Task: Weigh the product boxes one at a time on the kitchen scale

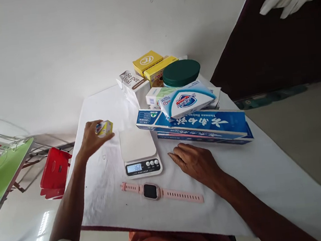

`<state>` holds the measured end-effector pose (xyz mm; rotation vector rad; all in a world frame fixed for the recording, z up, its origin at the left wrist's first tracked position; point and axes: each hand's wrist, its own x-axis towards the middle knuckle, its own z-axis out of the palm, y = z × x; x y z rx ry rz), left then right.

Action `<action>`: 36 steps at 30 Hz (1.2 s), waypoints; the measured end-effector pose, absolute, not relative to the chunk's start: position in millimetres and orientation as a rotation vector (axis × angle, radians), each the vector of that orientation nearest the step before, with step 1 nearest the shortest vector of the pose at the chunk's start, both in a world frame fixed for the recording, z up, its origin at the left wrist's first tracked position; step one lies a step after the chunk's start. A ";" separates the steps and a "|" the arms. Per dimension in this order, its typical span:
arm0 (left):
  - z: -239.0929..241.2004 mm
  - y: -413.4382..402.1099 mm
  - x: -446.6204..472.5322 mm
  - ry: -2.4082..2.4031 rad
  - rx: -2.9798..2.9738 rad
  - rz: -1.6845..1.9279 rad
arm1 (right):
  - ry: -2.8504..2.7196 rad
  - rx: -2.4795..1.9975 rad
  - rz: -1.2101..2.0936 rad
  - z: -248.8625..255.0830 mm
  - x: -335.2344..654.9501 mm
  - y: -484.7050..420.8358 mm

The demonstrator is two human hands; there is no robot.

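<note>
My left hand [94, 138] is closed on a small yellow box [105, 129], held between thumb and fingers above the table, left of a white kitchen scale [138, 145]. The scale's platform is bare, and its lit display shows digits that look like 362. My right hand [194, 159] rests on the table to the right of the scale with its fingers curled in and nothing visible in them. A smartwatch [150, 191] with a pink strap lies stretched out in front of the scale.
Behind the scale are blue toothpaste boxes [206, 123], a Safeguard soap pack [187, 99], a dark green oval lid [181, 73], a white Su-per Meal box [134, 86] and yellow boxes [147, 61]. A red stool [56, 170] stands left of the white-covered table [106, 205].
</note>
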<state>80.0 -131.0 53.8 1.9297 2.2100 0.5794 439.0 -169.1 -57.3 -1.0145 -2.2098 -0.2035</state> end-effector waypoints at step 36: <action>58.3 -173.5 153.8 1.742 2.259 0.251 | -2.260 -1.191 -0.002 -60.3 439.5 -174.2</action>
